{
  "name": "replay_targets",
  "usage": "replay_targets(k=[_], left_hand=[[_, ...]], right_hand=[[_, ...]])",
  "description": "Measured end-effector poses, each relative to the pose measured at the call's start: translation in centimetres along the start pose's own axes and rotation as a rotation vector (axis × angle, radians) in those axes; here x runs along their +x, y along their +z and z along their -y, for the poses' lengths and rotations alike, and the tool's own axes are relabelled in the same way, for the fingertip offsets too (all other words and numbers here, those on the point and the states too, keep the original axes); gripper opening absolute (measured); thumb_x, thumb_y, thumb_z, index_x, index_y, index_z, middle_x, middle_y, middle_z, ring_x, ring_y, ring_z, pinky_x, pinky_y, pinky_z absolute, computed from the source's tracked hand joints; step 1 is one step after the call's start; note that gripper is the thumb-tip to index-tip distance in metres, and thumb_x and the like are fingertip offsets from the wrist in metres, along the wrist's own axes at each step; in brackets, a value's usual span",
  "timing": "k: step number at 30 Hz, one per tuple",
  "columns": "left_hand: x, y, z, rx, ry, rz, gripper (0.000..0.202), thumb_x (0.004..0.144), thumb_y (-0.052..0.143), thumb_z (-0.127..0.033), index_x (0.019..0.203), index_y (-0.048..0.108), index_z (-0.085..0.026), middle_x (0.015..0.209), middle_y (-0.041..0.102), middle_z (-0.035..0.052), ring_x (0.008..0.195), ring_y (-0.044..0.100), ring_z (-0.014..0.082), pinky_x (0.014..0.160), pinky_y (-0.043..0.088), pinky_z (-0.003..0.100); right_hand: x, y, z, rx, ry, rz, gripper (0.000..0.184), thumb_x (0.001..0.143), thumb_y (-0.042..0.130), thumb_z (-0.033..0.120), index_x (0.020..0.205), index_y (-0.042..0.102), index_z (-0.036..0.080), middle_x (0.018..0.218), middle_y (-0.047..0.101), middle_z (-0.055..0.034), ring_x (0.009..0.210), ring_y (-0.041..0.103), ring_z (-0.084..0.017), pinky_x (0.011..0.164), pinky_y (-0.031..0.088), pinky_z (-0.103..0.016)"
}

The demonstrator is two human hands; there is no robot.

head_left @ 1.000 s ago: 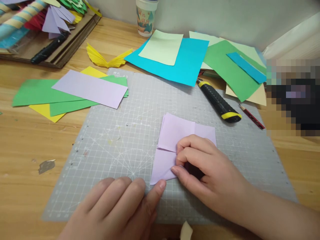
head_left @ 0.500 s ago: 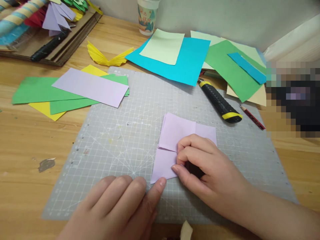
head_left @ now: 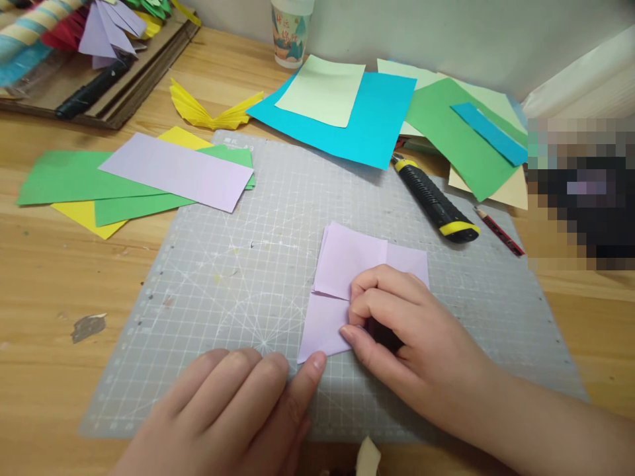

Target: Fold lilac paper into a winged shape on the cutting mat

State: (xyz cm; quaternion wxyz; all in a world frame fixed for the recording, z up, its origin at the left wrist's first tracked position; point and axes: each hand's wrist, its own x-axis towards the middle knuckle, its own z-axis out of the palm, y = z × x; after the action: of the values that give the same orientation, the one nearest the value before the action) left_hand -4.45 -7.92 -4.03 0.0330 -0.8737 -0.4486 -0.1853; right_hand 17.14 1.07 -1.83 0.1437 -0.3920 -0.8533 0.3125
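A folded sheet of light purple paper (head_left: 330,320) lies on the grey cutting mat (head_left: 208,297), with squared layers stacked at its upper part. My right hand (head_left: 397,317) is closed at its middle, fingers bent and thumb drawn in, gripping the folded layers; part of the sheet is hidden beneath it. At the lower left corner, my left hand (head_left: 238,403) touches the bottom edge with its outstretched thumb. The other left fingers rest loosely bent over the mat, their tips out of sight, and nothing shows in them.
Beyond the purple paper lie a utility knife (head_left: 436,201), a pencil (head_left: 499,231) and a blue sheet (head_left: 357,142). Paper strips (head_left: 178,172) overlap at the left, near a pleated yellow piece (head_left: 215,116). A paper cup (head_left: 291,36) stands by the wall, cardboard (head_left: 119,109) at upper left.
The view has shifted very slightly. Both hands and the folded purple paper keep the same positions on the mat.
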Motion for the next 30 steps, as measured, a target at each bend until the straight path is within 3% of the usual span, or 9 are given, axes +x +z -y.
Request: replay_targets(k=[11, 16, 21, 24, 25, 30], left_hand=[[-0.14, -0.03, -0.37, -0.006, -0.02, 0.049, 0.033, 0.093, 0.044, -0.014, 0.123, 0.059, -0.017, 0.083, 0.063, -0.0004, 0.07, 0.055, 0.0183, 0.066, 0.04, 0.037], [0.18, -0.06, -0.21, 0.003, 0.001, -0.101, 0.026, 0.092, 0.045, -0.008, 0.108, 0.064, -0.014, 0.07, 0.059, -0.0019, 0.063, 0.054, 0.0159, 0.06, 0.041, 0.035], [0.15, -0.1, -0.26, 0.0, -0.013, -0.068, 0.025, 0.091, 0.048, -0.007, 0.109, 0.064, -0.015, 0.072, 0.058, -0.0025, 0.065, 0.055, 0.0157, 0.061, 0.042, 0.036], [-0.01, -0.09, -0.24, -0.005, -0.007, -0.126, 0.026, 0.091, 0.047, -0.007, 0.108, 0.064, -0.015, 0.073, 0.059, -0.002, 0.065, 0.055, 0.0156, 0.061, 0.042, 0.036], [-0.04, -0.07, -0.23, -0.011, -0.022, -0.059, 0.027, 0.091, 0.047, -0.007, 0.11, 0.063, -0.015, 0.075, 0.06, -0.0017, 0.066, 0.055, 0.0157, 0.063, 0.043, 0.036], [0.03, -0.17, -0.35, -0.014, -0.02, -0.1, 0.025, 0.09, 0.046, -0.006, 0.105, 0.065, -0.015, 0.073, 0.061, -0.0014, 0.065, 0.056, 0.0157, 0.061, 0.043, 0.035]], right_hand=[[0.12, 0.0, 0.13, -0.027, 0.008, 0.002, 0.015, 0.087, 0.053, 0.009, 0.077, 0.053, 0.02, 0.086, 0.055, -0.0022, 0.082, 0.052, -0.017, 0.075, 0.04, -0.035], [0.03, 0.02, 0.07, -0.02, 0.008, -0.003, 0.015, 0.088, 0.053, 0.01, 0.077, 0.052, 0.021, 0.085, 0.055, -0.0025, 0.082, 0.052, -0.018, 0.074, 0.04, -0.035], [-0.06, 0.0, 0.08, -0.018, 0.007, -0.004, 0.016, 0.087, 0.053, 0.009, 0.076, 0.052, 0.02, 0.086, 0.055, -0.002, 0.082, 0.051, -0.017, 0.074, 0.04, -0.035], [-0.02, -0.02, 0.13, -0.021, 0.004, -0.01, 0.016, 0.088, 0.053, 0.009, 0.076, 0.051, 0.02, 0.086, 0.055, -0.002, 0.081, 0.052, -0.017, 0.074, 0.039, -0.035], [0.01, -0.03, 0.14, -0.022, -0.001, -0.014, 0.016, 0.088, 0.052, 0.01, 0.076, 0.052, 0.02, 0.086, 0.055, -0.002, 0.081, 0.052, -0.017, 0.074, 0.039, -0.035], [0.09, -0.06, 0.07, -0.021, -0.004, 0.001, 0.015, 0.088, 0.053, 0.01, 0.077, 0.052, 0.02, 0.085, 0.055, -0.0024, 0.082, 0.052, -0.018, 0.073, 0.04, -0.035]])
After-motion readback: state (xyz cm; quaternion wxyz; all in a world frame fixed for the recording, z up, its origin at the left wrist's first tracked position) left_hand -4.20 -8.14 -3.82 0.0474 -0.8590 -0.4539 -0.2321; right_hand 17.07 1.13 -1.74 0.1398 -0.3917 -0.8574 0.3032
